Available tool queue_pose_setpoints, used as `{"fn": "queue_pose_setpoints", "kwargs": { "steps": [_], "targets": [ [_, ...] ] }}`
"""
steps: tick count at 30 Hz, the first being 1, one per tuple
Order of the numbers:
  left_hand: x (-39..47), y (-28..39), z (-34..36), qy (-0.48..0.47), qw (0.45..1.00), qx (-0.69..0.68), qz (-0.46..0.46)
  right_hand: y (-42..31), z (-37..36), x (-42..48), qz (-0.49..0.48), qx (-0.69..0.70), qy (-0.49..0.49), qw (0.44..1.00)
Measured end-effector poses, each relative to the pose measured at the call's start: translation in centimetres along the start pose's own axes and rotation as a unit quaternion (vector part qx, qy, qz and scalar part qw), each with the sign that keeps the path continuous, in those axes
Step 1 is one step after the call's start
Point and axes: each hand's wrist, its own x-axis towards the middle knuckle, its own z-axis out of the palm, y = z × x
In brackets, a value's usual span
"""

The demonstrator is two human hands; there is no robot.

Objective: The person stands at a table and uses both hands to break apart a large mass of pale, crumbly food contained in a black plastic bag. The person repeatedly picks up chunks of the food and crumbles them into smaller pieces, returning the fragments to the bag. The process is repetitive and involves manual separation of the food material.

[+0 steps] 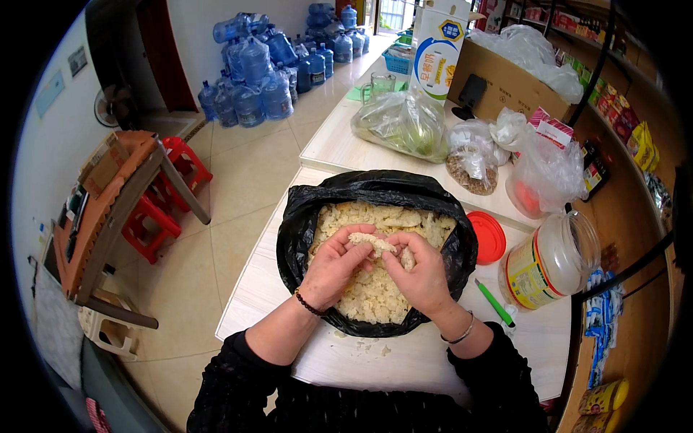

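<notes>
A black plastic bag point(373, 181), its mouth folded wide, stands on the pale wooden table point(373, 368). It is filled with cream-coloured crumbly pieces point(373, 306), perhaps dried rice crust. Above them, my left hand point(338, 265) and my right hand point(419, 270) hold one elongated piece point(371, 242) between their thumbs and fingers. Another small piece point(407, 258) shows within my right hand's curled fingers. To the right of the bag are a red lid point(485, 238), a green-handled tool point(495, 303) and a clear plastic jar point(541, 265) with its mouth uncovered.
Beyond the bag stand a tied bag of green produce point(403, 124), a bag of brown dry goods point(472, 168), a glass mug point(381, 84) and a cardboard box point(492, 92). Crumbs point(373, 346) lie at the near edge. Stocked shelves point(622, 108) line the right; red stools point(149, 227) stand left.
</notes>
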Motion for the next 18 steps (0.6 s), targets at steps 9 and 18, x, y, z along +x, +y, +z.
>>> {"fn": "queue_pose_setpoints", "kwargs": {
  "steps": [9, 18],
  "targets": [
    [0.4, -1.7, 0.2, 0.030, 0.995, -0.092, 0.035, 0.3, 0.8, -0.5, -0.124, -0.123, 0.001, 0.985],
    [0.5, -1.4, 0.2, 0.007, 0.996, -0.082, 0.021, 1.0, 0.2, 0.2, 0.020, -0.016, 0.019, 1.000]
  ]
}}
